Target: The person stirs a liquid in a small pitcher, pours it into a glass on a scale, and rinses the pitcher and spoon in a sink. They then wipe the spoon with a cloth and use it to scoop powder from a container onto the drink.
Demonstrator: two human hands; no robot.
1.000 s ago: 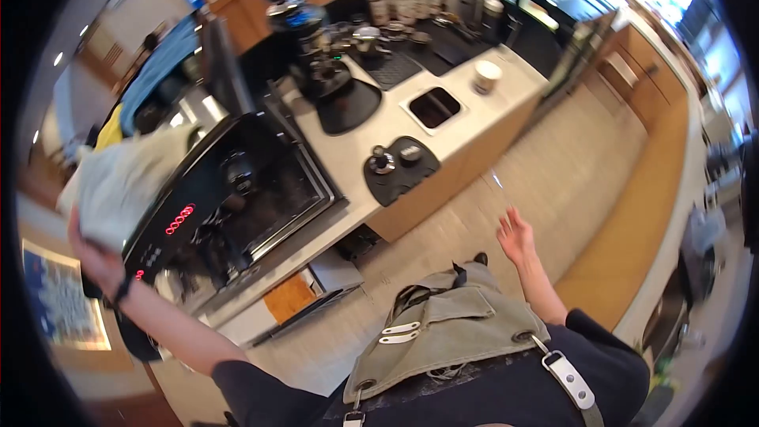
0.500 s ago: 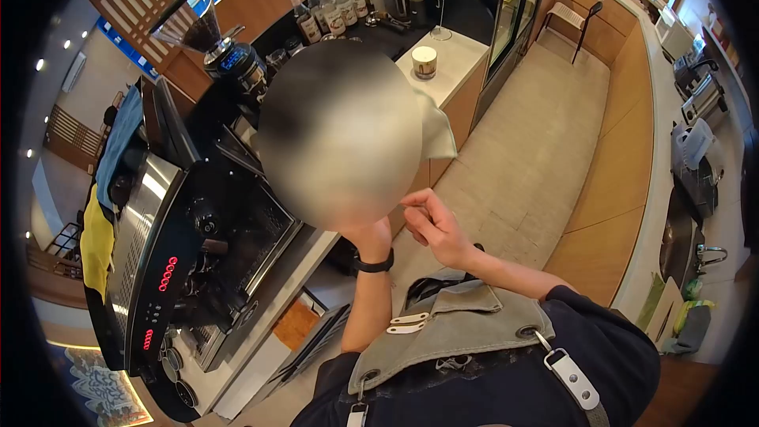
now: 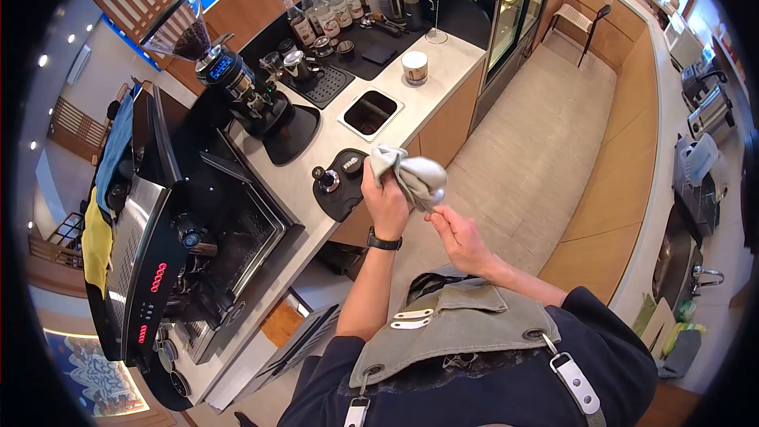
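A pale grey-green cloth (image 3: pixel 411 175) is bunched up in front of me, above the counter's front edge. My left hand (image 3: pixel 385 204), with a black watch on the wrist, is closed around its left side. Thumb and fingers of my right hand (image 3: pixel 460 242) pinch at the cloth's lower right end. A smooth, rounded pale part bulges at the cloth's right side; I cannot tell whether it is cloth or something wrapped inside. Beyond my left hand, a coffee tamper (image 3: pixel 326 179) stands on a black tamping mat (image 3: pixel 346 199).
An espresso machine (image 3: pixel 150 269) stands at the left, with a coffee grinder (image 3: pixel 237 83) behind it. A knock-box opening (image 3: pixel 370 115), a white cup (image 3: pixel 415 69) and several syrup bottles (image 3: pixel 320 12) are on the counter. A glass display case (image 3: pixel 510 16) and the floor aisle (image 3: pixel 530 142) lie to the right.
A large blur covered the cloth and part of my left hand; now they show. The cloth, earlier sticking out to the right, is bunched up. My right hand has moved slightly right and down.
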